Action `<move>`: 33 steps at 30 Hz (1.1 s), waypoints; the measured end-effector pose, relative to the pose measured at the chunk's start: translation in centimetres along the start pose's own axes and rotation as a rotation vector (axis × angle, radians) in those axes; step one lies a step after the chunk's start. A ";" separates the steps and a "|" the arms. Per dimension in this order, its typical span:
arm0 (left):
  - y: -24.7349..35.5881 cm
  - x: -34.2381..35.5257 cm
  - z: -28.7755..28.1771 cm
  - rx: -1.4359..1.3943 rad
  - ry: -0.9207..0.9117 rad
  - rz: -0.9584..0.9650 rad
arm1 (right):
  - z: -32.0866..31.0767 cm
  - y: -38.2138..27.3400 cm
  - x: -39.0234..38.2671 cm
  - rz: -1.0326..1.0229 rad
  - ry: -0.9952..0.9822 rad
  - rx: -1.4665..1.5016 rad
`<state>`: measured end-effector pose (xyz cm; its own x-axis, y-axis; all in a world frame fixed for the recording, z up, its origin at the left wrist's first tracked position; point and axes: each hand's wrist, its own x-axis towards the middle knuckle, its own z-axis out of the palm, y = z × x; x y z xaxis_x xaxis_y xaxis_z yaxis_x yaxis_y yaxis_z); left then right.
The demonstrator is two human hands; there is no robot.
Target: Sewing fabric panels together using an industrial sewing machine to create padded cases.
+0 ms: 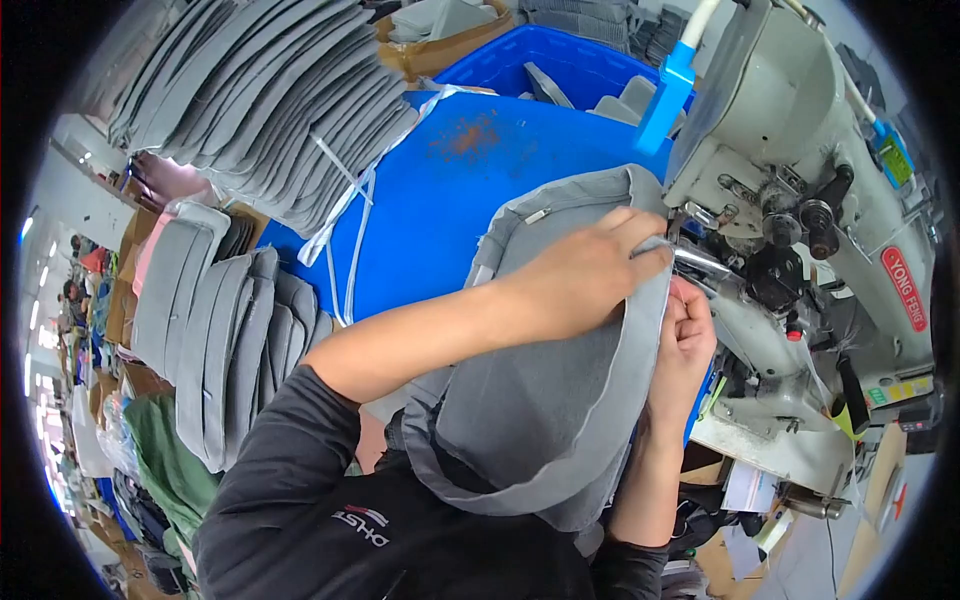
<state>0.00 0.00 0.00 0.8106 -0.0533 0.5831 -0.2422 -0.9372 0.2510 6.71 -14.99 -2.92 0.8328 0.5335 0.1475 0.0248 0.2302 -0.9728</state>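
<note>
A large grey felt-like fabric piece (540, 400) with a folded rim drapes over my lap and up to the off-white sewing machine (790, 110). My left hand (585, 275) reaches across from the left and pinches the fabric's rim right by the machine's needle area (700, 262). Just below it, my right hand (688, 335) is curled shut on the same rim from the other side. The needle itself is hidden behind my fingers.
A blue tabletop (450, 190) lies behind the fabric, with white straps (345, 215) on it. Stacks of grey pieces (270, 100) tower at the upper left and more (215, 320) stand at the left. A blue bin (560, 60) and a cardboard box (440, 50) sit at the back.
</note>
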 end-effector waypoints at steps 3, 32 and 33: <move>0.0 0.1 0.0 -0.053 -0.006 -0.034 | 0.1 0.0 0.0 0.012 0.003 0.033; 1.5 -3.0 -1.5 0.116 0.178 0.207 | -1.1 -1.6 -0.7 0.109 -0.132 0.066; 1.7 -3.3 -1.6 0.082 0.213 0.252 | -1.0 -1.8 -1.4 0.068 -0.173 0.037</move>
<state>-3.97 -0.88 -0.30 0.5988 -0.2218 0.7696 -0.3702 -0.9287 0.0204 6.02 -16.98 -1.54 0.7241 0.6804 0.1131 -0.0512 0.2165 -0.9749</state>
